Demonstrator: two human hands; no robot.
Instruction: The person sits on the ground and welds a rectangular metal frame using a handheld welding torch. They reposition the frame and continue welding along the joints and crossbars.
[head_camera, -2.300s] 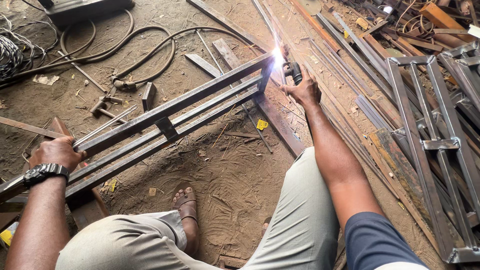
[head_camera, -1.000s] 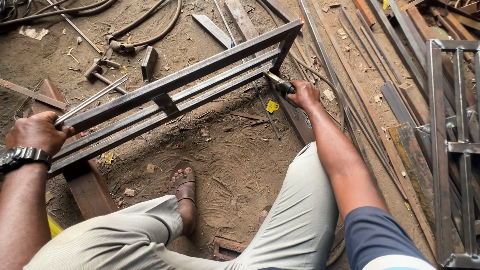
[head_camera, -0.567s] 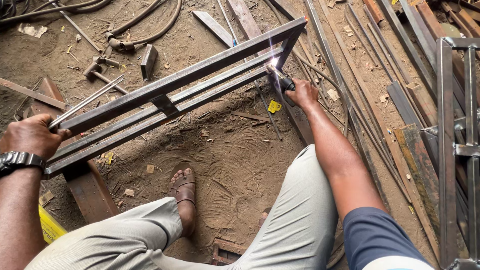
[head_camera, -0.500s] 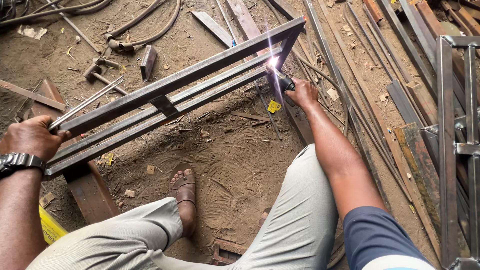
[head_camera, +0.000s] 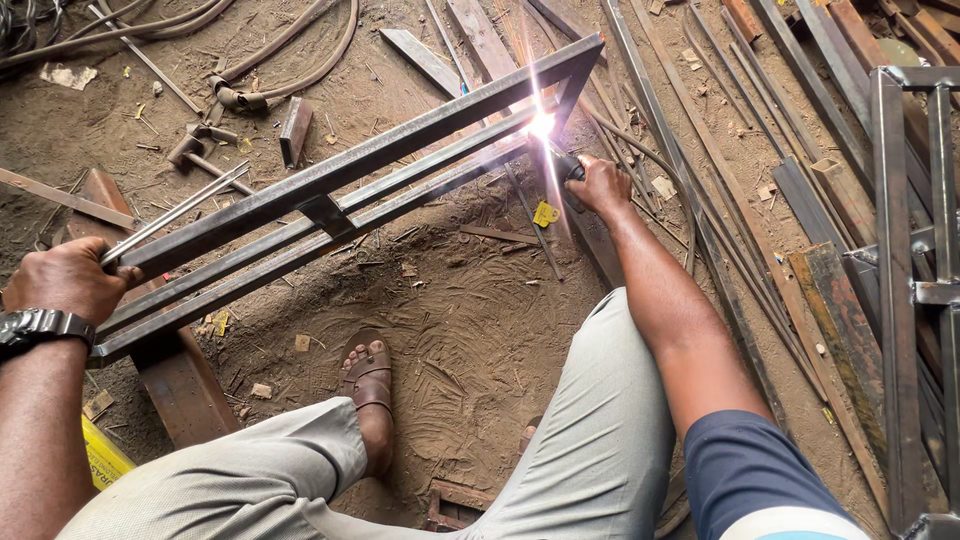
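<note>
A dirt-floor metal workshop: steel bars (head_camera: 760, 190) and hoses (head_camera: 290, 50) lie scattered on the ground around a steel frame (head_camera: 340, 190) lit by welding sparks (head_camera: 541, 124).

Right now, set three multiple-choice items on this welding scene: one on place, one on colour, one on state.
1. Where is the welding spark?
A. at the metal frame's far end
B. beside the left hand
C. on the sandal

2. What colour are the trousers?
A. black
B. light grey
C. red

3. What is the right hand doing?
A. lying open on the ground
B. gripping the electrode holder
C. resting on the knee

Answers: 1 A, the glare sits by the far corner. 2 B, both legs show pale grey cloth. 3 B, the fingers close round its handle.
</note>
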